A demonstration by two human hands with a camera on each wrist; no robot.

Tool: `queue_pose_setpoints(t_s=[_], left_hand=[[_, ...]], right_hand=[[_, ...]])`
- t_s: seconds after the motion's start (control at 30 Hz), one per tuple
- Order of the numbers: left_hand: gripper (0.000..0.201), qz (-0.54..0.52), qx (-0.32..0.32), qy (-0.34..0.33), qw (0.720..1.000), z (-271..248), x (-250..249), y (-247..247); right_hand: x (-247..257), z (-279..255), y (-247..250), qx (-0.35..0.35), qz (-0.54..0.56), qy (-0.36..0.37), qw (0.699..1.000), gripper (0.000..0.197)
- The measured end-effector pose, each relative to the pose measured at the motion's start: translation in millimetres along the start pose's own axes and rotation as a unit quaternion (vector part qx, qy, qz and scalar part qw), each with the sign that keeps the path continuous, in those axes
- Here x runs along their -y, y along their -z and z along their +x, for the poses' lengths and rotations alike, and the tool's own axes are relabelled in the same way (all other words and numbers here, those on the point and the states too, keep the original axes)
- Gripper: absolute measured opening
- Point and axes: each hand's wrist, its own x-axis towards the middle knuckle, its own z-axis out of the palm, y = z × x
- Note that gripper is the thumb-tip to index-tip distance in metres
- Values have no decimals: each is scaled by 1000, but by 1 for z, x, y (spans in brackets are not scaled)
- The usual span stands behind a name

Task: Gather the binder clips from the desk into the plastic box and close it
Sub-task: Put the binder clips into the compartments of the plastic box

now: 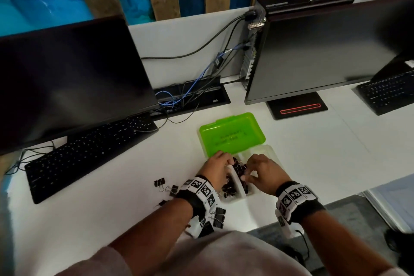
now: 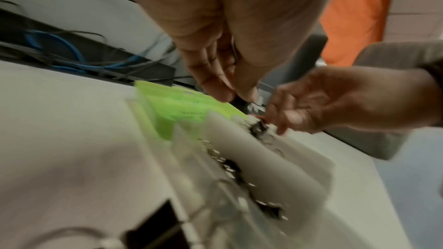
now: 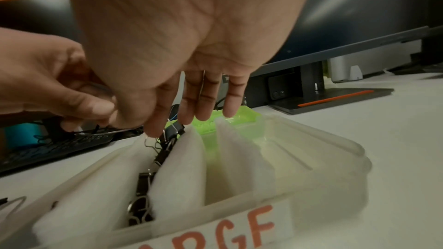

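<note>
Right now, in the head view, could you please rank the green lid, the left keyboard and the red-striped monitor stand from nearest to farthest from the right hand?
From the right hand:
1. Green lid, just beyond the fingers, lying open behind the box.
2. Red-striped monitor stand, farther back and to the right.
3. Left keyboard, far across the desk on the left.

Left monitor (image 1: 67, 78): stood far left of the hands
Keyboard (image 1: 89, 154): lay left of them
Cable tray (image 1: 192, 94): sat beyond, holding blue cables (image 1: 201, 74)
Right monitor (image 1: 331, 51): stood beyond, to the right
Second keyboard (image 1: 387, 94): lay far right
</note>
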Motion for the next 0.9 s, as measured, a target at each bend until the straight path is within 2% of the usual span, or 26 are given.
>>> queue_pose_setpoints(t_s=[0.07, 0.17, 0.2, 0.27, 0.37, 0.43, 0.53, 0.6, 0.7, 0.77, 0.9], left_hand=[[30, 20, -43, 29, 998, -7, 30, 24], [38, 37, -106, 137, 984, -28, 84, 62], [36, 47, -104, 178, 977, -39, 102, 72], [26, 70, -58, 230, 969, -58, 130, 83], [19, 77, 21, 254, 964, -75, 154, 81], [11, 52, -2, 250, 967, -79, 158, 76], [10, 42, -48, 236, 970, -87, 158, 72], [13, 40, -57, 225, 972, -97, 158, 73], [15, 26, -70, 212, 974, -123, 157, 80], [28, 2, -60, 222, 973, -145, 158, 86], [79, 2, -17, 244, 970, -190, 152, 85]], right_hand=[[4, 7, 2, -37, -52, 17, 998, 34], [13, 20, 4, -110, -70, 45, 990, 38], [18, 24, 3, -119, -66, 52, 989, 37], [32, 31, -2, -113, -58, 70, 989, 32], [64, 36, -16, -42, -36, 127, 990, 21], [89, 38, -28, 50, -28, 159, 986, 24], [122, 43, -47, 183, -53, 187, 964, 42], [142, 49, -58, 216, -91, 227, 945, 55], [169, 60, -72, 223, -151, 287, 919, 62], [185, 66, -80, 232, -172, 309, 906, 62], [203, 69, -100, 284, -232, 319, 874, 60]])
